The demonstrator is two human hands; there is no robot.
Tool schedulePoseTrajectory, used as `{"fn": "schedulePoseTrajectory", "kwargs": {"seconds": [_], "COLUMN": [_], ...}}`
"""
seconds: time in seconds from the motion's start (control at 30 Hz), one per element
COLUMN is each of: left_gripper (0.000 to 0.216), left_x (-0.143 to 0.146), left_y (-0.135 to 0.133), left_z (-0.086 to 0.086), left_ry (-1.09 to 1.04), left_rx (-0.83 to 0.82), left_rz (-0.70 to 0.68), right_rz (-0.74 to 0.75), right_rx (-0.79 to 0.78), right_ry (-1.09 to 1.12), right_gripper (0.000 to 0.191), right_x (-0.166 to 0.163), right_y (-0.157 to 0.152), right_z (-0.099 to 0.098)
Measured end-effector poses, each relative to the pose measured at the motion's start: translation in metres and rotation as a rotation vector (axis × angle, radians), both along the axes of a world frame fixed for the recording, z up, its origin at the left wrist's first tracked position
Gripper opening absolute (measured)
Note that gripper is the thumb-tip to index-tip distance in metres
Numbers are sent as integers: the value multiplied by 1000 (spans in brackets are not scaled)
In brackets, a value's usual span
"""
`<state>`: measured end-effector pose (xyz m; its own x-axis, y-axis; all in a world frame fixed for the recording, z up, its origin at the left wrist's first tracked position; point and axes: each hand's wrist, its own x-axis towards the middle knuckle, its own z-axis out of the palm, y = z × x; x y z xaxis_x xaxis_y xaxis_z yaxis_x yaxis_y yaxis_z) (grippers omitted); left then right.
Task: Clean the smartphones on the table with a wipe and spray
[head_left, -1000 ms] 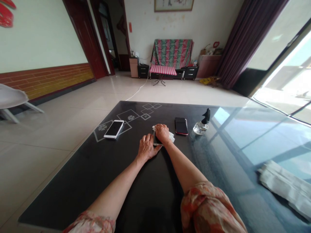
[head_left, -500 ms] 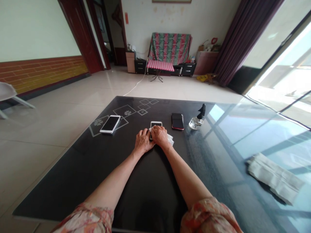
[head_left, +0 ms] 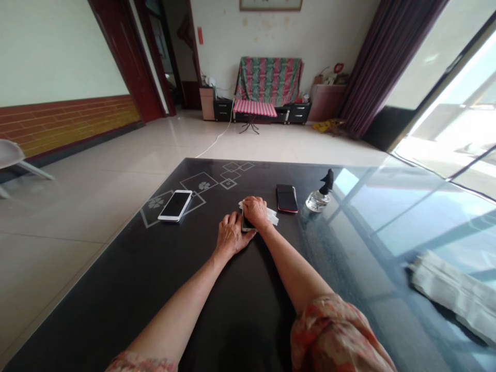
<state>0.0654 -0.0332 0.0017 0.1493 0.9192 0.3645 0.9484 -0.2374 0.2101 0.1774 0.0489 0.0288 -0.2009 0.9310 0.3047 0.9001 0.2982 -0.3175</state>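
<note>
The right hand (head_left: 256, 209) has its grip closed on a white wipe (head_left: 273, 217), pressing it palm-down over a light-edged smartphone (head_left: 245, 223) that lies flat on the dark table (head_left: 116, 305), straight ahead at twelve o'clock from the wearer. The left hand (head_left: 230, 235) grips that phone by its border, fingers along the nine o'clock side and thumb stretched along the six o'clock edge, probably so that it cannot slide under the pressure. Most of the screen is hidden (only a dark strip at the near left shows), and loose ends of the wipe spill out towards three o'clock. Going outward from that phone, a dark smartphone (head_left: 287, 198) rests near the right hand at two o'clock, red showing along its edge, close enough to be bumped by a wide stroke. A clear spray bottle (head_left: 315, 204) with a black trigger head stands upright past it, between two and three, seemingly within reach yet apart from the hands. A white-framed smartphone (head_left: 175, 205) lies face-up near ten o'clock, well apart from the left hand. At four o'clock a folded pale cloth (head_left: 453, 294) lies far off to the side, leaving both forearms unobstructed.
</note>
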Motion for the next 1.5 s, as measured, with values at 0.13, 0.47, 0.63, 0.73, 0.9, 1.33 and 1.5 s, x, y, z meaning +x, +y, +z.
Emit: {"fn": "schedulePoseTrajectory", "kwargs": {"seconds": [0.13, 0.47, 0.63, 0.73, 0.9, 1.33, 1.5], "left_gripper": [61, 59, 55, 55, 52, 54, 51], "left_x": [-1, 2, 1, 0, -12, -29, -29], "left_y": [2, 0, 1, 0, -1, -5, -4], "left_z": [-2, 1, 0, -1, -5, -10, -12], "left_ry": [9, -1, -36, -70, -103, -118, -136], "left_rx": [-22, -10, -12, -15, 9, 49, 50], "left_rz": [6, 5, -11, -40, -76, -56, -48], "right_rz": [-10, -213, -133, -114, -94, -21, -109], "right_rx": [0, 47, 89, 100, 86, 142, 163], "right_ry": [3, 147, 145, 143, 145, 186, 214], "right_gripper": [32, 30, 30, 28, 29, 29, 30], "right_x": [-4, 22, 25, 22, 4, -9, -3], "right_y": [16, 19, 20, 17, 12, 10, 4], "right_z": [-7, -20, -26, -27, -28, -33, -34]}}
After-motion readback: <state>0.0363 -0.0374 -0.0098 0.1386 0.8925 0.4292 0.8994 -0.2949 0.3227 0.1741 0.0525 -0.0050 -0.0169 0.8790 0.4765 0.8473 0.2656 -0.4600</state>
